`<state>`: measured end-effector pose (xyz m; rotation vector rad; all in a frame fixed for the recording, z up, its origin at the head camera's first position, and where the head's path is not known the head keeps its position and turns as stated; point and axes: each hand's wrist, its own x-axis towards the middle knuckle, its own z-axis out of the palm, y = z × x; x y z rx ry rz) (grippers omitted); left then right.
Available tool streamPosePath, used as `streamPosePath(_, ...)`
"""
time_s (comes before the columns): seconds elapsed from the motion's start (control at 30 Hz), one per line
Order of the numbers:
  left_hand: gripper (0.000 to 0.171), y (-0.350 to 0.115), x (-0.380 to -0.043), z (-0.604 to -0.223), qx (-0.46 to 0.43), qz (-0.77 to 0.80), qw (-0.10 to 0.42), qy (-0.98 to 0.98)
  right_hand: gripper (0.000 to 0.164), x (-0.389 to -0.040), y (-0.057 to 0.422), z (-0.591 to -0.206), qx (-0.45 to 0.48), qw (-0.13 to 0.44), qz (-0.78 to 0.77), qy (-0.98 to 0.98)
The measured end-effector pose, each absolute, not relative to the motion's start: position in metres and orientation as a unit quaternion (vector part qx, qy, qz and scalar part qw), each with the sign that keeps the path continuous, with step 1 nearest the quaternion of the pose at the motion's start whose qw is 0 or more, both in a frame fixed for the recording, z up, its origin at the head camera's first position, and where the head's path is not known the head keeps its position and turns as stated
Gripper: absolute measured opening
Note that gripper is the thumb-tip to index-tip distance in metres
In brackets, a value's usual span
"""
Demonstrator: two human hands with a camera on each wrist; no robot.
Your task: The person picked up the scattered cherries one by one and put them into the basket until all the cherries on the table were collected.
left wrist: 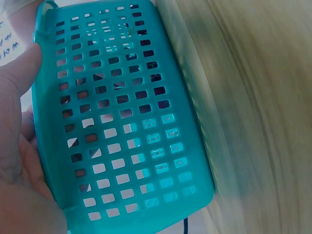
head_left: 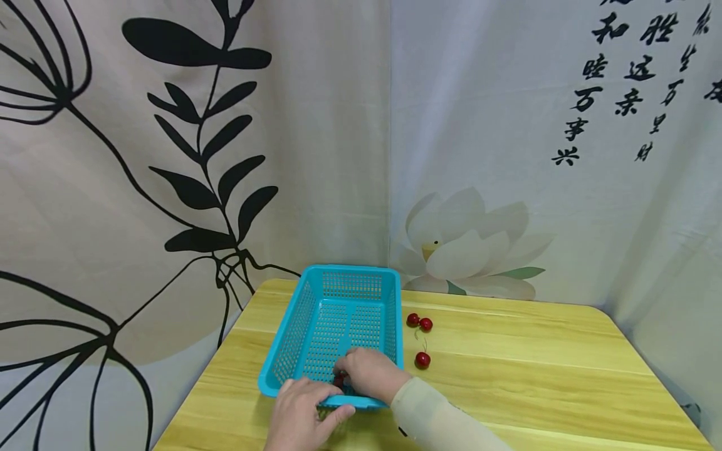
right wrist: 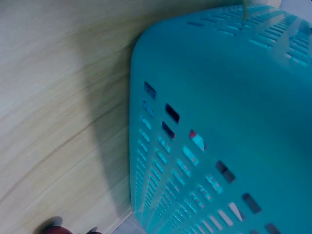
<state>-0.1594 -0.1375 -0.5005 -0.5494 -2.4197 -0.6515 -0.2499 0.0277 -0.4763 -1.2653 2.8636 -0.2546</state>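
Observation:
A blue plastic basket [head_left: 301, 332] with slotted sides sits on the wooden table. My left hand [head_left: 301, 410] grips its near rim at the left, thumb outside and fingers over the edge; the left wrist view shows that thumb close against the rim. Inside the near end, my right hand [head_left: 369, 373] reaches down with bent fingers around dark red cherries [head_left: 340, 379], partly hidden by the fingers. Through the slots in the left wrist view, dark patches show behind the basket wall [left wrist: 187, 126]. The right hand is hidden behind the basket side in the right wrist view.
Right of the basket, a pair of cherries [head_left: 425, 324] and a single stemmed cherry [head_left: 422, 360] lie on the table [head_left: 536, 369]. A printed cloth [head_left: 338, 156] with plants and writing hangs behind the table's far edge.

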Motion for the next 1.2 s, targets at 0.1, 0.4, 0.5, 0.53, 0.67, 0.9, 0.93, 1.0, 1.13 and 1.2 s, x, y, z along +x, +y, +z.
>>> streamPosePath(0.1, 0.029, -0.1376, -0.1592, -0.5009, -0.206, -0.244, 0.283, -0.904, 0.017, -0.2495, 0.0275, -0.4764, -0.400, 0.006, -0.082, 0.913)
streamPosePath(0.4, 0.028, -0.1376, -0.1599, -0.5019, -0.206, -0.238, 0.289, -0.904, 0.013, -0.2523, 0.0270, -0.4807, -0.398, 0.011, -0.083, 0.914)
streamPosePath(0.5, 0.028, -0.1378, -0.1604, -0.5021, -0.209, -0.236, 0.292, -0.903, 0.017, -0.2526, 0.0266, -0.4809, -0.402, 0.000, -0.074, 0.913)
streamPosePath(0.53, 0.028, -0.1380, -0.1606, -0.5024, -0.209, -0.236, 0.293, -0.903, 0.018, -0.2527, 0.0265, -0.4808, -0.403, -0.004, -0.072, 0.912)
streamPosePath(0.67, 0.029, -0.1385, -0.1612, -0.5033, -0.213, -0.232, 0.300, -0.901, 0.019, -0.2526, 0.0262, -0.4800, -0.402, -0.007, -0.075, 0.912)
streamPosePath(0.9, 0.031, -0.1387, -0.1613, -0.5032, -0.213, -0.238, 0.299, -0.899, 0.020, -0.2513, 0.0256, -0.4775, -0.396, -0.001, -0.082, 0.914)
streamPosePath(0.93, 0.031, -0.1386, -0.1612, -0.5030, -0.212, -0.238, 0.298, -0.900, 0.020, -0.2514, 0.0255, -0.4778, -0.396, 0.000, -0.082, 0.915)
streamPosePath(1.0, 0.031, -0.1386, -0.1611, -0.5028, -0.210, -0.237, 0.296, -0.901, 0.020, -0.2517, 0.0254, -0.4778, -0.394, 0.002, -0.082, 0.915)
streamPosePath(1.13, 0.029, -0.1378, -0.1608, -0.5021, -0.214, -0.235, 0.304, -0.898, 0.019, -0.2520, 0.0257, -0.4767, -0.395, 0.001, -0.080, 0.915)
streamPosePath(1.2, 0.028, -0.1376, -0.1608, -0.5019, -0.216, -0.233, 0.310, -0.896, 0.018, -0.2517, 0.0259, -0.4760, -0.395, 0.000, -0.080, 0.915)
